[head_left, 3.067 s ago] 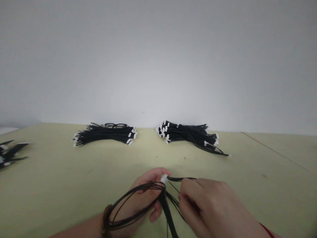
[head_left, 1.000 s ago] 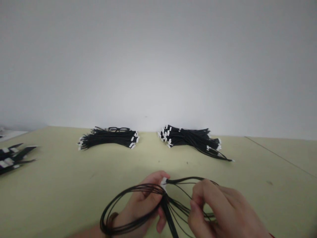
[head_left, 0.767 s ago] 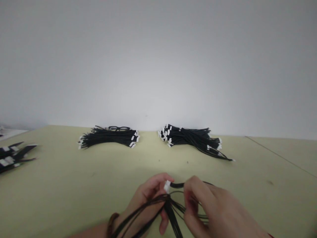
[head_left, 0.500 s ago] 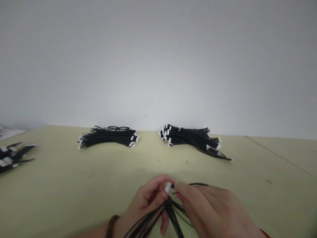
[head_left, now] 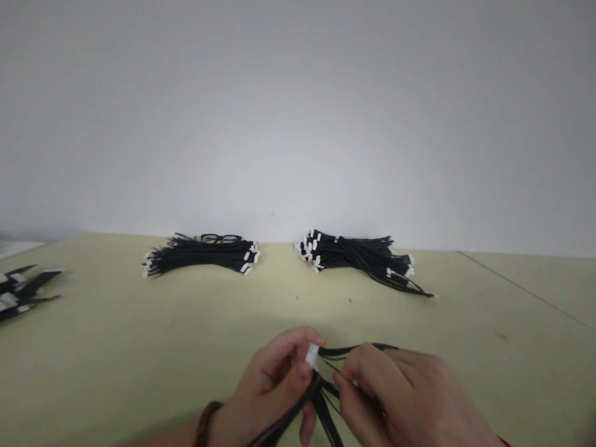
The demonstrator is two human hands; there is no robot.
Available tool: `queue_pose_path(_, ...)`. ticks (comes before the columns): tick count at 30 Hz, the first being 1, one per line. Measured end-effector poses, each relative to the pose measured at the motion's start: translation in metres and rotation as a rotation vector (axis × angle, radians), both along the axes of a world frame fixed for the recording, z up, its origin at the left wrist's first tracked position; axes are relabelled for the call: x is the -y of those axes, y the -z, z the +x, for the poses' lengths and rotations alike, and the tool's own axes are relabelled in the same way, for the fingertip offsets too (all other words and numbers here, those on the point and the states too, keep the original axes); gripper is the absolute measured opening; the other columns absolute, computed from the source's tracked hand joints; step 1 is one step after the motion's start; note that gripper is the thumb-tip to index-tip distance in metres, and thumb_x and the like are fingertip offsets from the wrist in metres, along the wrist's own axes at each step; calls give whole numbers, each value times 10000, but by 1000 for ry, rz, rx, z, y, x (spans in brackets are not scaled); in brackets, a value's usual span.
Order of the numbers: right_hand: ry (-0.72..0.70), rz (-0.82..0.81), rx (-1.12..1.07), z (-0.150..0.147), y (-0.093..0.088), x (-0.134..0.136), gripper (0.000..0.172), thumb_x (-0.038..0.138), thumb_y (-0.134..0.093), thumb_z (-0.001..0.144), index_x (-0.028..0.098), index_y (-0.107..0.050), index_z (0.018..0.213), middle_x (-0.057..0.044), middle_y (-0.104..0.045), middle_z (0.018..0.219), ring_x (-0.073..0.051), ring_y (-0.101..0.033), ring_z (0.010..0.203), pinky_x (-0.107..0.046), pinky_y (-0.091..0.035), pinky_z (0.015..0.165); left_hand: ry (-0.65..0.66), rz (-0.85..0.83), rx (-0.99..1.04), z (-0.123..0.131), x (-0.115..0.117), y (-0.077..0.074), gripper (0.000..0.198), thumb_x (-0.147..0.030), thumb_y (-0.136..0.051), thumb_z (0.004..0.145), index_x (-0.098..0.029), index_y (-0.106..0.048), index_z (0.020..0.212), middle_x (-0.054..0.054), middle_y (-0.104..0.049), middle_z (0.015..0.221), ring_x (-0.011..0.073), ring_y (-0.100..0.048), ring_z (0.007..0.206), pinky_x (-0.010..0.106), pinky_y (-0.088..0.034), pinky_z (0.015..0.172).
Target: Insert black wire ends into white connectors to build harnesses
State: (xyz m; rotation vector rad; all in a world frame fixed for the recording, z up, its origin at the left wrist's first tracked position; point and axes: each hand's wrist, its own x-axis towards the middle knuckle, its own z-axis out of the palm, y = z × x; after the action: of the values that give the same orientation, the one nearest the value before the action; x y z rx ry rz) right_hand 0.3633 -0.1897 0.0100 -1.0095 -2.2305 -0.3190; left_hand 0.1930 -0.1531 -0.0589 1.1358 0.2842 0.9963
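Note:
Between thumb and index finger, my left hand [head_left: 274, 382] pinches a white connector [head_left: 312, 355]. Black wires [head_left: 326, 413] hang below it, passing by the left fingers, and others run off to the right from the connector. Just right of the connector, my right hand [head_left: 395, 394] is closed, thumb against index finger, on a thin black wire [head_left: 331, 365]. The far end of that wire is hidden behind the right hand.
At the back left lies a bundle of black wires with white connectors [head_left: 200, 256], a pair of glasses [head_left: 220, 238] behind it. A second wire bundle [head_left: 358, 253] lies back right. More wires [head_left: 28, 288] sit at the left edge. A wall [head_left: 298, 124] borders the yellowish table [head_left: 139, 347].
My right fingers have drawn back from the connector, down and to the right, so more wires show beside it. My left hand keeps its pinch on the connector.

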Motion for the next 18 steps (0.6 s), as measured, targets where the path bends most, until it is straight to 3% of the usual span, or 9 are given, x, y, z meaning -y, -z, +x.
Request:
queue_pose_path(7, 1, 17, -3, -2, 4, 1, 252, 121, -403, 860, 184, -490, 632, 45, -493, 468, -100, -468, 360, -264, -282, 384, -15, -7, -17, 3, 3, -5, 231, -411, -615, 833, -268, -609, 1015, -47, -489, 603, 30, -484, 365, 100, -385, 351)
queue_pose_path(12, -9, 23, -1, -2, 1, 1, 284, 127, -386, 888, 188, -483, 629, 52, -497, 460, -83, -460, 340, -248, -278, 364, -124, 33, -115, 3, 7, -6, 233, -418, -608, 834, -243, -614, 988, -37, -498, 633, 30, -476, 389, 114, -387, 372)
queue_pose_path(18, -29, 46, 82, -4, 4, -1, 332, 137, -331, 957, 198, -465, 659, 52, -511, 499, -91, -483, 368, -254, -293, 372, -111, 31, -179, 5, 9, -5, 291, -461, -616, 812, -224, -617, 981, -36, -497, 648, 23, -449, 375, 117, -360, 352)
